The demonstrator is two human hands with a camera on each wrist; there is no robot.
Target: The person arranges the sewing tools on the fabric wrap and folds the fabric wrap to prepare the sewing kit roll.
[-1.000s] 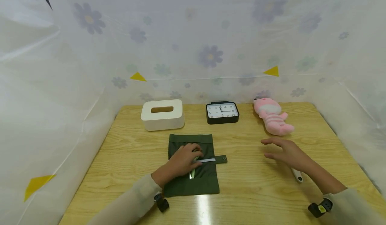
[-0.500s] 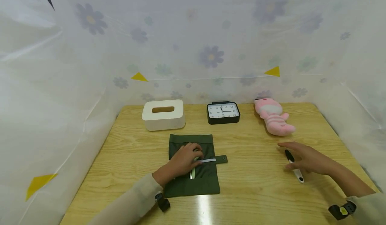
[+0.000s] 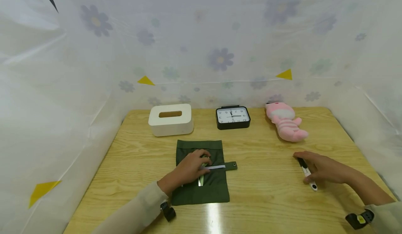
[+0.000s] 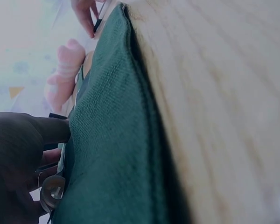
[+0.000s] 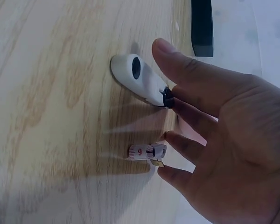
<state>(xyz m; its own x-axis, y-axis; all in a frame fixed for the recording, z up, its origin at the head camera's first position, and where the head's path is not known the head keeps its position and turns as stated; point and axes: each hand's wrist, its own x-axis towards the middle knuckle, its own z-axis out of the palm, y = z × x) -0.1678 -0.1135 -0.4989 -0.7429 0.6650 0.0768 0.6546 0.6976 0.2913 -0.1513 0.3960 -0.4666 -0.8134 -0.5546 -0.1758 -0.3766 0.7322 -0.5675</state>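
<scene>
Dark green cloth makes up the pouch (image 3: 201, 196), laid flat on the near part of the counter (image 3: 263, 199), towards 6 o'clock in the head view. The left hand (image 3: 191, 164) rests on it with bent fingers, over a slim pale-green and silver tool (image 3: 200, 181); whether they pinch it I cannot tell. In the left wrist view a rounded loop (image 4: 52, 192) shows beside those fingers. A white strip (image 3: 216, 166) runs from under the hand towards the pouch's 3 o'clock edge, where a snap tab (image 3: 231, 165) sticks out.

Well apart at 3 o'clock from the pouch, the right hand (image 3: 323, 166) is spread around a white-and-black tool (image 3: 306, 172), thumb clear of its white end in the right wrist view; I cannot tell whether the other fingers touch it. That tool lies slanted, black end to 11 o'clock, white end to 5. A small printed piece (image 5: 140, 152) marked with a red 6 shows near the fingertips.

Further out from the pouch, a cream tissue box (image 3: 171, 126) stands at 11 o'clock, a black-framed clock (image 3: 233, 118) with upside-down numerals at 1, and a pink plush toy (image 3: 285, 122) lies at 2. Flowered white sheeting (image 3: 188, 52) hangs behind.
</scene>
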